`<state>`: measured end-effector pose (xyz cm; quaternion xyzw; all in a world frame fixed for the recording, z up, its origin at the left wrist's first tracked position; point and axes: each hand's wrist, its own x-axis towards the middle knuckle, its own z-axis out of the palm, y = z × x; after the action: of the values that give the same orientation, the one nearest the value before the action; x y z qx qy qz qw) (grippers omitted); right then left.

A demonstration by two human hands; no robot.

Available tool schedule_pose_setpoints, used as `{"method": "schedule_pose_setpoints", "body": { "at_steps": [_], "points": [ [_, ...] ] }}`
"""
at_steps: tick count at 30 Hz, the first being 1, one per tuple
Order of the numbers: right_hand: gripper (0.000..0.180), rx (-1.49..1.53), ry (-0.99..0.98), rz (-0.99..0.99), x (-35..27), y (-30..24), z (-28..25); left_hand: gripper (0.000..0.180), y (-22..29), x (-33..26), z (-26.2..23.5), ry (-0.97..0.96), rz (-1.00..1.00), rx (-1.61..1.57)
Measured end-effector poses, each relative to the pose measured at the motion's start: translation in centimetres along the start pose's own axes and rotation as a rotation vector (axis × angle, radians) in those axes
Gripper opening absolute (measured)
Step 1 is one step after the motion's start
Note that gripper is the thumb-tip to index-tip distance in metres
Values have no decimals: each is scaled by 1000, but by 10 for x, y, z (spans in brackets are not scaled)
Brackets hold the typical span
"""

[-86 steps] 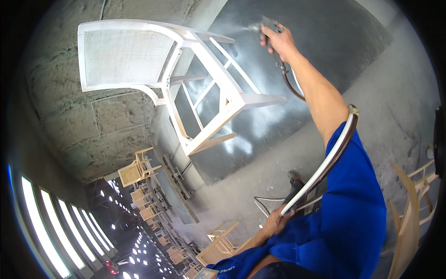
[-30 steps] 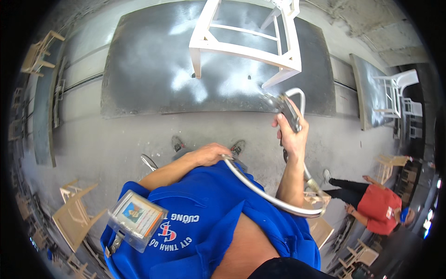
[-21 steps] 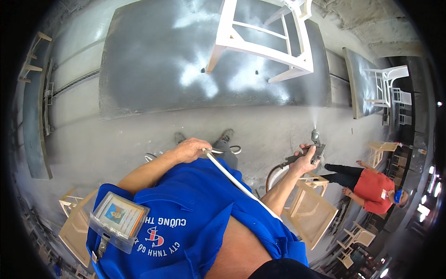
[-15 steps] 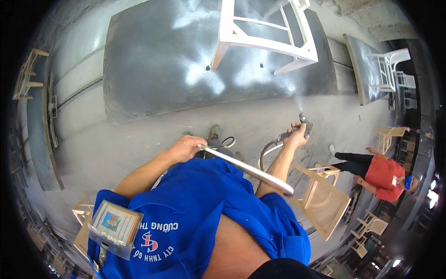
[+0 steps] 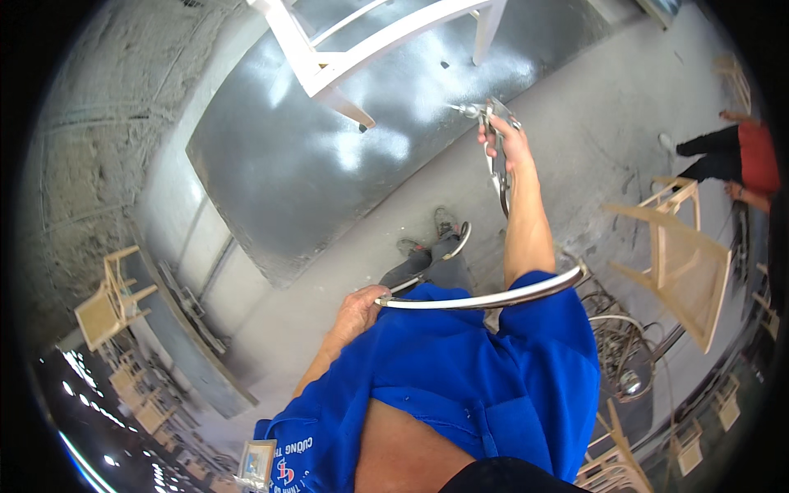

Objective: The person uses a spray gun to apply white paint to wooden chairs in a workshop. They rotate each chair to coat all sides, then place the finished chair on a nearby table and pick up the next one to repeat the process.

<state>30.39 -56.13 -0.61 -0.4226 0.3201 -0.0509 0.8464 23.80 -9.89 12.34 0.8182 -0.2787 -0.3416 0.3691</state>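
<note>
My right hand (image 5: 511,141) is wrapped round a metal spray gun (image 5: 491,111), held over the near edge of a large dark grey board (image 5: 271,181). Its nozzle points left, below the curved rail of a white-painted wooden chair frame (image 5: 306,62) on the board. From the gun's handle a hose drops beside my forearm. Near my waist, my left hand (image 5: 362,304) is closed on a white hose (image 5: 477,304), which arcs across my front to my right elbow. The chair's upper part is cut off by the picture's edge.
Unpainted wooden chairs stand at the right (image 5: 690,263) and left (image 5: 107,308). Coiled hoses (image 5: 620,349) lie on the floor behind my right elbow. A person in a red shirt (image 5: 758,156) is at the far right. A long narrow board (image 5: 193,345) lies at left.
My right hand has moved the spray gun farther out, over the board, and the nozzle has swung left. The view has turned. My left hand still grips the hose.
</note>
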Motion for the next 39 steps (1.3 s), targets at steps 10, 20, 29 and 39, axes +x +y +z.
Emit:
{"method": "schedule_pose_setpoints", "body": {
  "at_steps": [10, 20, 29, 39],
  "points": [
    [60, -399, 297, 124, -8, 98, 57, 12, -52, -27, -42, 59, -270, -68],
    [59, 106, 366, -533, -194, 131, 167, 41, -168, -66, -104, 103, 153, -158],
    [62, -1319, 469, -478, -109, 271, 294, 22, -265, -158, -225, 81, 24, -177],
    [64, -1585, 541, -654, -200, 142, 409, 20, -313, -163, -267, 114, 217, -233]
  ]
}}
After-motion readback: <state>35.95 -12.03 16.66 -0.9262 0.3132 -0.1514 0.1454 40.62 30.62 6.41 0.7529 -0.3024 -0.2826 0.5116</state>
